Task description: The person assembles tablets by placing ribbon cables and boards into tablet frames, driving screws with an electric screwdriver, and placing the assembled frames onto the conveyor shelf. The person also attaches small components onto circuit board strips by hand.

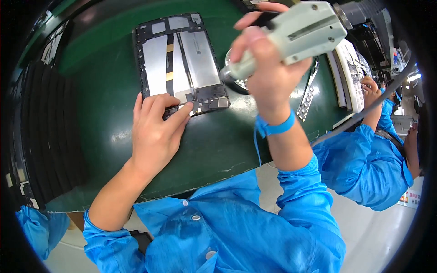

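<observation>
The tablet [171,59] lies on the table [102,98], silver panels [200,59] in place but uncovered, so seemingly part-done, the left hand [157,122] bunched at its near end, pinching or not I cannot tell, the right hand [271,77] wrapped around a driver [314,29]

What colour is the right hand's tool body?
The tool body is pale greenish-grey, clearest in the head view.

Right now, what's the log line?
left hand: touching opened tablet | right hand: gripping pale power tool | tablet: on green table
</observation>
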`<state>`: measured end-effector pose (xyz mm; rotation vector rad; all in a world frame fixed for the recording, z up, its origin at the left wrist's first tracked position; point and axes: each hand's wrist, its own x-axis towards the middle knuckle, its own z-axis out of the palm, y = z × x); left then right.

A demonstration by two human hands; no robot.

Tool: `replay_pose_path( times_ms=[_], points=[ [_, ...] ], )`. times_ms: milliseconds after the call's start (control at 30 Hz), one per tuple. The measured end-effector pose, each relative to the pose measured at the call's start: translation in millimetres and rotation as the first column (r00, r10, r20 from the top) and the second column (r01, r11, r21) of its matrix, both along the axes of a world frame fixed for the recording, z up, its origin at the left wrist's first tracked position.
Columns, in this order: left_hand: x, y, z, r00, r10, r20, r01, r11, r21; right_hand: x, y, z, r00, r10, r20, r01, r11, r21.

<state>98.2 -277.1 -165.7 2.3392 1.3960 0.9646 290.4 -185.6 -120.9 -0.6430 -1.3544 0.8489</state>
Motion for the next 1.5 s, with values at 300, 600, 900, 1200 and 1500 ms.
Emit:
replay_pose_path(
  times_ms=[300, 600, 900, 1200, 1500],
  points=[
    [-0.3, 1.0, 3.5, 1.0, -0.012, -0.025, 0.012, 1.0, 0.012, 18.0, 24.2, -4.8, 0.973, -0.227, 0.051, 0.226, 0.974, 0.012],
    [2.0, 1.0, 4.0, 1.0, -0.016, -0.022, 0.017, 1.0, 0.022, 21.6, 23.9, -7.5, 0.962, -0.251, 0.108, 0.251, 0.968, 0.015],
    [5.2, 4.8, -0.9, 1.0, 0.001, 0.019, -0.002, 0.998, 0.062, 21.5, 14.5, 11.0, 0.977, -0.211, 0.009, 0.211, 0.977, 0.029],
    [5.1, 5.8, -2.9, 1.0, -0.006, 0.026, 0.004, 0.998, 0.069, 20.9, 19.4, 3.2, 0.967, -0.252, 0.042, 0.252, 0.968, 0.003],
    [4.0, 4.0, -1.5, 1.0, -0.007, 0.021, 0.006, 0.997, 0.076, 21.7, 20.8, -3.8, 0.961, -0.26, 0.095, 0.26, 0.965, 0.01]
  ],
)
